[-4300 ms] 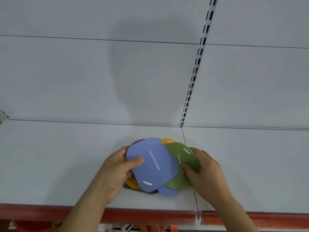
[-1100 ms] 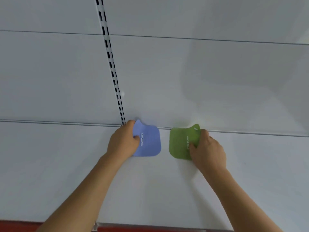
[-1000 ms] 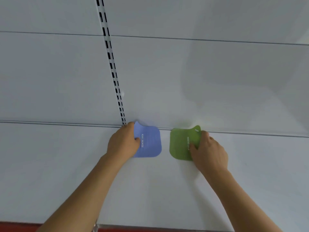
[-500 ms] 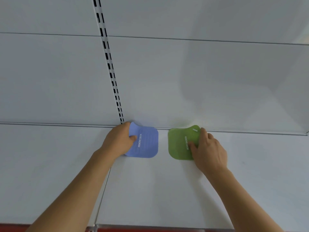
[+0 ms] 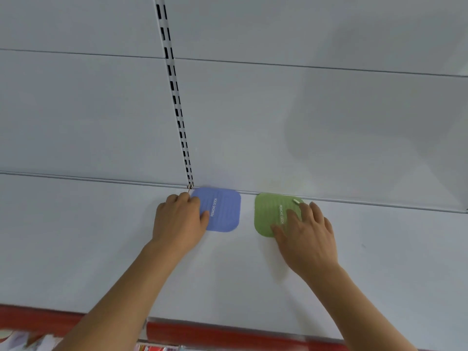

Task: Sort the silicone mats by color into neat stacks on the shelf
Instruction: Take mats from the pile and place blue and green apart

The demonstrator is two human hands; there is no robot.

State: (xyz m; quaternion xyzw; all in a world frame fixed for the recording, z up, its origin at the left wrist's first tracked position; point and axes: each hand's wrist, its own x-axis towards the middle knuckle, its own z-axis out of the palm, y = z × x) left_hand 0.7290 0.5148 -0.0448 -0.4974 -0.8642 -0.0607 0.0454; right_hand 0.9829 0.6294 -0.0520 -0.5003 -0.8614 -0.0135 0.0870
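Left hand [image 5: 178, 224] pinches the blue mat [image 5: 224, 214] at its edge, thumb on top; right hand [image 5: 307, 239] presses spread fingers [image 5: 307, 216] flat on the green mat [image 5: 268, 214], both on the shelf [image 5: 101, 249].

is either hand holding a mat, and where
The left hand pinches the blue mat by its left edge; right hand only rests flat on the green mat.

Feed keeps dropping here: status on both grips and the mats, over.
Left grip pinches blue mat, thumb on top. Right grip flat on green mat. Mats apart, at back of shelf. Nothing in the way.
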